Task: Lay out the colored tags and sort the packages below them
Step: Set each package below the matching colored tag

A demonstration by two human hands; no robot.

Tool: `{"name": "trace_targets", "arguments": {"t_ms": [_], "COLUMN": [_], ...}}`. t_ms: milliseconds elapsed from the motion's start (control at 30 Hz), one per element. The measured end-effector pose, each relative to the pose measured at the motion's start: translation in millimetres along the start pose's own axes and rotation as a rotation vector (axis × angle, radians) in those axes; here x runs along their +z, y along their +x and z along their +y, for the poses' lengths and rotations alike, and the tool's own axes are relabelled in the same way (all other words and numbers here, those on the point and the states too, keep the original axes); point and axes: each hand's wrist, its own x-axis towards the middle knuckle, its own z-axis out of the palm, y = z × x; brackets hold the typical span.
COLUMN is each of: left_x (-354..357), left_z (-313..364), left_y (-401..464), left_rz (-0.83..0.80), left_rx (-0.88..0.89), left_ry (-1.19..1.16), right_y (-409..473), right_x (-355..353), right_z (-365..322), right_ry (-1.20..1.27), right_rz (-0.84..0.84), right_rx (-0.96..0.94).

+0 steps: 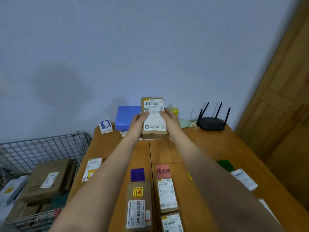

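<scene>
Above the far table (209, 144) you held a brown package (153, 118) upright, left hand (139, 122) and right hand (168, 117) gripping its sides. Purple tag (137, 174) and pink tag (163, 171) lay nearer, packages below them.

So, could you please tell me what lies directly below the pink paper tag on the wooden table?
Below the pink paper tag lie two brown cardboard packages in a column, a nearer-tag one and a lower one cut off by the frame. Anything beyond is unseen.
</scene>
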Motion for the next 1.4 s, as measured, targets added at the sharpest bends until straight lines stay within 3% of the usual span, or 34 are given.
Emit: {"name": "trace_targets", "arguments": {"t_ms": [367,900,1400], "left_x": [16.9,81.7,174.8], "left_z": [-151.1,-231.1,-341.7], "left_y": [-37.8,-58.3,-16.0], "left_rz": [-0.149,-0.335,-0.148], "left_rx": [-0.345,-0.542,-0.579], "left_ry": [0.152,0.304,0.33], "right_y": [-65.7,-86.6,-29.2], "right_x": [-85.6,-171.2,-274.5], "right_z": [115.9,177.6,257.3], "right_ry": [-0.135,-0.103,-0.361], "right_rz": [0.15,0.358,0.311], "right_rx": [0.328,0.506,0.681]}}
